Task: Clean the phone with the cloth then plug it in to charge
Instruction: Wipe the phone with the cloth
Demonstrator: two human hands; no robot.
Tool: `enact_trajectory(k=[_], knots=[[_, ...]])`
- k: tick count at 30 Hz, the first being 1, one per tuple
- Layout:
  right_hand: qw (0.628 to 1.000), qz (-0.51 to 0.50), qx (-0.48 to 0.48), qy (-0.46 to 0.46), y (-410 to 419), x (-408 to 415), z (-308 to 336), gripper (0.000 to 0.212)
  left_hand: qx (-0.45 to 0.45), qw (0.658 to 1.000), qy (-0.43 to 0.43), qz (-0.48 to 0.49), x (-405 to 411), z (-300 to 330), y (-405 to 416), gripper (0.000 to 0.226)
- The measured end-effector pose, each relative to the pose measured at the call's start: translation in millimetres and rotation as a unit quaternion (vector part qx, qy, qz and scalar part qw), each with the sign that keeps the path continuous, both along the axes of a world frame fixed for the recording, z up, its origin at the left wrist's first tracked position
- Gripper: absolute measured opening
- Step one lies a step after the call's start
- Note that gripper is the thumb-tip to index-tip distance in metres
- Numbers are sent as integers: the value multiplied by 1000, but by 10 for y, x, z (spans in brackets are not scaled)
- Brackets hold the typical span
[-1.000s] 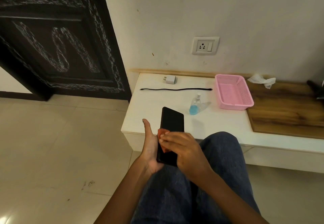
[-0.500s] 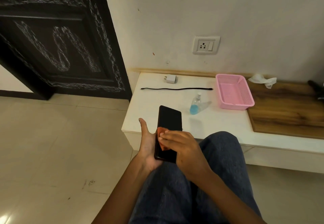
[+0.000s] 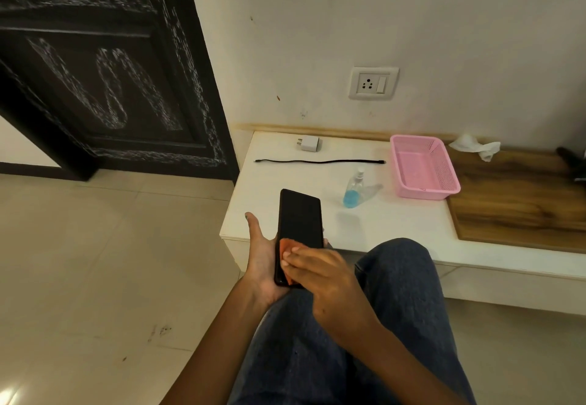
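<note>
Left hand (image 3: 261,260): cradles the phone (image 3: 299,227) from beneath, palm up, thumb stretched along the phone's left edge, fingertips just showing past its right edge; clamped on the phone.
Right hand (image 3: 329,281): lies over the phone's lower part, fingers (image 3: 296,254) pressing the cloth (image 3: 285,244) flat against the screen; closed on the cloth.
Phone: black, dark screen facing up, long axis pointing away from the person, held above the knee and over the near left corner of the white shelf (image 3: 380,224).
Cloth: orange, only a small patch visible between the fingers and the screen, at the phone's lower left.
Charger plug (image 3: 309,143): white, lying on the shelf near the wall, pins toward the left.
Cable (image 3: 320,161): black, stretched in a nearly straight line across the shelf, just in front of the charger plug, connected to nothing.
Wall socket (image 3: 373,83): white plate with one switch, on the wall above the shelf, nothing plugged in.
Spray bottle (image 3: 353,189): clear, blue liquid at the bottom, upright on the shelf between the phone and the pink basket (image 3: 423,167).
Crumpled tissue (image 3: 474,146): white, on the wooden board (image 3: 520,201) behind the basket.
Door (image 3: 104,65): dark, carved, to the left of the shelf.
Leg: in blue jeans (image 3: 364,341), under both forearms.
</note>
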State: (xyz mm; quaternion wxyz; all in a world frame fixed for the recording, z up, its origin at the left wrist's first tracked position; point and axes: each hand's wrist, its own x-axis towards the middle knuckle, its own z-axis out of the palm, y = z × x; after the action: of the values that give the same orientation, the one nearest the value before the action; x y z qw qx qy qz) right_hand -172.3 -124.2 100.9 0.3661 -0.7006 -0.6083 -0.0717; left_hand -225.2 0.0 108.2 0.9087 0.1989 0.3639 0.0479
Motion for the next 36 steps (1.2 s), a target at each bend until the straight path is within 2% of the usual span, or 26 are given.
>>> enact_trajectory(k=[4, 10, 15, 18, 21, 27, 32, 36], knots=[[999, 37, -23, -18, -83, -26, -18, 35, 16, 1000, 16, -1, -57, -75, -15, 111], [999, -34, -15, -8, 2, 89, 39, 36, -14, 999, -33, 8, 0, -32, -7, 111], [999, 26, -29, -14, -87, -43, -3, 37, 6, 1000, -15, 6, -44, -92, 28, 111], [1000, -11, -16, 19, -58, 108, 47, 36, -9, 999, -31, 10, -31, -61, -7, 111], [999, -43, -6, 8, -13, 93, 89, 33, -12, 999, -35, 31, 2, -32, -1, 109], [999, 26, -22, 15, -73, -49, 30, 28, 12, 1000, -19, 16, -15, -61, 13, 111], [999, -44, -17, 6, -22, 182, 131, 38, -10, 998, -47, 37, 52, -38, -3, 110], [1000, 0, -29, -3, -84, 8, 55, 32, -2, 998, -54, 33, 24, -63, 10, 112]])
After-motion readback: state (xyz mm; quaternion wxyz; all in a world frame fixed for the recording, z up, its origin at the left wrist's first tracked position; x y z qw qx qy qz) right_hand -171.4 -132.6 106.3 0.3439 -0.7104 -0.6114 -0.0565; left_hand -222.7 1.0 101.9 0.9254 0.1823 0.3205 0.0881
